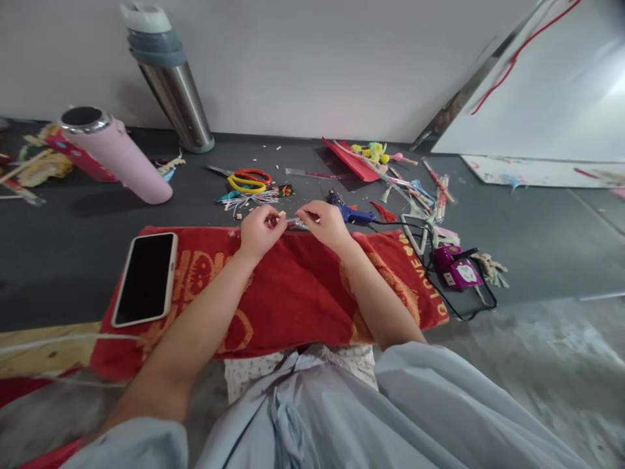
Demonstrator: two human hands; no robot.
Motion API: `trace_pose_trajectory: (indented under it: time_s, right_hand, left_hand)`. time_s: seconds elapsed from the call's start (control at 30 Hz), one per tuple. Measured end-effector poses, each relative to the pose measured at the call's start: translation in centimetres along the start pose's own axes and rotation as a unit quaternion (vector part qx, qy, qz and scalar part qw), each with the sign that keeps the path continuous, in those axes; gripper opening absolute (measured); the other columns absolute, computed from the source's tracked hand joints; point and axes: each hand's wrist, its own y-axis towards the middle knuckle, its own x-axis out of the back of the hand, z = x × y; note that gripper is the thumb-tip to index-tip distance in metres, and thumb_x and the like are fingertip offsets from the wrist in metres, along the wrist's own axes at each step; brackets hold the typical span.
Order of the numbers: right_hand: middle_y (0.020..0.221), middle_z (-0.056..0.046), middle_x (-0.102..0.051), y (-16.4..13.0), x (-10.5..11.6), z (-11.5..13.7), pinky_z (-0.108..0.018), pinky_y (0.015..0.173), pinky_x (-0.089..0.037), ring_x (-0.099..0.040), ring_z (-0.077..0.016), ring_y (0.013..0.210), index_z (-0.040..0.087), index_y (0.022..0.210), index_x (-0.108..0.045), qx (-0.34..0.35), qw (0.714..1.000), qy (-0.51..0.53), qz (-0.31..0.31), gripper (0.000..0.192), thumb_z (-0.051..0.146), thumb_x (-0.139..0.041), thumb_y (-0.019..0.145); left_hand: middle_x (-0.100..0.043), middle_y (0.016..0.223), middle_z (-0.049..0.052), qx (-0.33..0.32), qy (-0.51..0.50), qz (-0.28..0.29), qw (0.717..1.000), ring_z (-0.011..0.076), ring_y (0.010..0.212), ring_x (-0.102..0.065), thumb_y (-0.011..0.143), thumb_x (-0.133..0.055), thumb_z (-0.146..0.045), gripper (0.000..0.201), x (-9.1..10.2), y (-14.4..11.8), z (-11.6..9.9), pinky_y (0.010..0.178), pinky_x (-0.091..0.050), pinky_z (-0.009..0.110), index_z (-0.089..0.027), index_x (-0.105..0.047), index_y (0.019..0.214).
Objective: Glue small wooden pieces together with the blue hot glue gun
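Both pinched: left hand [262, 229] on pale bit [282, 213], right hand [326, 223], contents unclear; scissors [233, 177], glue gun [359, 215] near.

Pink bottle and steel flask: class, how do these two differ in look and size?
Colour: the pink bottle has a matt pink body; the steel flask is shiny metal.
Top: the bottle shows a dark top with a silver rim; the flask has a whitish cap.
Size: the flask looks taller than the bottle.
Both are on the dark table.
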Motion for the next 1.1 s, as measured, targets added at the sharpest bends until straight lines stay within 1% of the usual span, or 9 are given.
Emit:
trace_pose_trajectory:
  time_s: [0.13, 0.2, 0.3, 0.43, 0.57, 0.77, 0.93, 1.03, 1.1]
  right_hand:
    - [0.080, -0.006, -0.070, 0.5, 1.0, 1.1, -0.027, 0.071, -0.043, -0.060, -0.0153, 0.074, 0.016, 0.079, -0.072, -0.028, 0.997, -0.051, 0.052, 0.015, 0.021, -0.058, 0.084]
    - [0.081, -0.006, -0.071, 0.8, 1.5, 1.7, -0.027, 0.071, -0.043, -0.060, -0.0161, 0.075, 0.016, 0.081, -0.073, -0.037, 0.992, -0.093, 0.077, 0.014, 0.016, -0.058, 0.081]
    - [0.083, -0.007, -0.071, 1.6, 2.0, 2.5, -0.028, 0.071, -0.043, -0.061, -0.0175, 0.077, 0.017, 0.083, -0.073, -0.039, 0.984, -0.148, 0.090, 0.016, 0.016, -0.058, 0.080]
    - [0.088, -0.007, -0.072, 3.8, 1.9, 2.9, -0.030, 0.075, -0.044, -0.062, -0.0194, 0.081, 0.017, 0.089, -0.073, -0.025, 0.978, -0.187, 0.092, 0.019, 0.014, -0.056, 0.080]
    - [0.099, -0.011, -0.072, 6.9, 0.4, 2.9, -0.032, 0.081, -0.046, -0.063, -0.0227, 0.091, 0.014, 0.097, -0.072, -0.012, 0.966, -0.221, 0.134, 0.027, 0.012, -0.051, 0.081]
    - [0.119, -0.019, -0.067, 11.3, -3.8, 2.8, -0.039, 0.093, -0.047, -0.062, -0.0307, 0.111, 0.008, 0.120, -0.063, 0.016, 0.928, -0.309, 0.208, 0.039, 0.012, -0.043, 0.086]
    - [0.118, -0.026, -0.066, 13.7, -6.7, 3.1, -0.041, 0.089, -0.048, -0.064, -0.0335, 0.106, 0.003, 0.118, -0.062, 0.015, 0.915, -0.329, 0.233, 0.036, 0.017, -0.044, 0.090]
    - [0.119, -0.027, -0.065, 14.6, -7.5, 3.5, -0.042, 0.093, -0.047, -0.063, -0.0335, 0.109, 0.001, 0.115, -0.062, 0.017, 0.906, -0.342, 0.247, 0.034, 0.019, -0.045, 0.090]
    - [0.120, -0.025, -0.065, 15.1, -7.7, 3.6, -0.040, 0.094, -0.047, -0.062, -0.0324, 0.110, 0.003, 0.115, -0.062, 0.012, 0.900, -0.349, 0.259, 0.034, 0.018, -0.048, 0.088]
  left_hand:
    - [-0.059, 0.061, 0.000, 0.043, 0.029, 0.034, 0.998, 0.0135, 0.059, -0.052, 0.078, -0.056, -0.038, 0.021, 0.1, -0.1, -0.2, 0.061, -0.037, 0.027, -0.020, -0.055, 0.069]
    - [-0.060, 0.062, 0.000, 0.055, 0.039, 0.057, 0.996, 0.0141, 0.061, -0.054, 0.078, -0.057, -0.038, 0.020, 0.1, -0.1, -0.2, 0.062, -0.037, 0.028, -0.020, -0.056, 0.069]
    - [-0.064, 0.065, 0.001, 0.070, 0.046, 0.081, 0.993, 0.0155, 0.063, -0.056, 0.078, -0.058, -0.039, 0.021, 0.1, 0.0, -0.2, 0.063, -0.037, 0.029, -0.020, -0.058, 0.069]
    - [-0.067, 0.069, 0.004, 0.058, 0.078, 0.096, 0.991, 0.0180, 0.067, -0.059, 0.080, -0.056, -0.041, 0.024, 0.1, 0.1, -0.1, 0.062, -0.037, 0.030, -0.020, -0.058, 0.066]
    - [-0.069, 0.073, 0.006, 0.046, 0.090, 0.103, 0.990, 0.0197, 0.071, -0.062, 0.082, -0.054, -0.042, 0.026, 0.0, 0.1, -0.2, 0.063, -0.038, 0.031, -0.020, -0.062, 0.071]
    - [-0.073, 0.081, 0.008, 0.031, 0.118, 0.127, 0.984, 0.0219, 0.078, -0.066, 0.087, -0.050, -0.042, 0.031, 0.2, -0.2, -0.6, 0.066, -0.040, 0.032, -0.018, -0.069, 0.080]
    - [-0.074, 0.084, 0.011, 0.034, 0.137, 0.154, 0.978, 0.0244, 0.084, -0.069, 0.090, -0.049, -0.042, 0.034, 0.5, -0.3, -1.0, 0.069, -0.044, 0.033, -0.016, -0.071, 0.088]
    - [-0.074, 0.085, 0.011, 0.036, 0.154, 0.178, 0.971, 0.0264, 0.085, -0.070, 0.091, -0.045, -0.043, 0.038, 0.5, -0.1, -1.1, 0.069, -0.045, 0.034, -0.016, -0.071, 0.092]
    - [-0.074, 0.086, 0.010, 0.041, 0.160, 0.188, 0.968, 0.0266, 0.085, -0.070, 0.091, -0.044, -0.043, 0.038, 0.4, 0.0, -1.1, 0.068, -0.046, 0.033, -0.016, -0.070, 0.092]
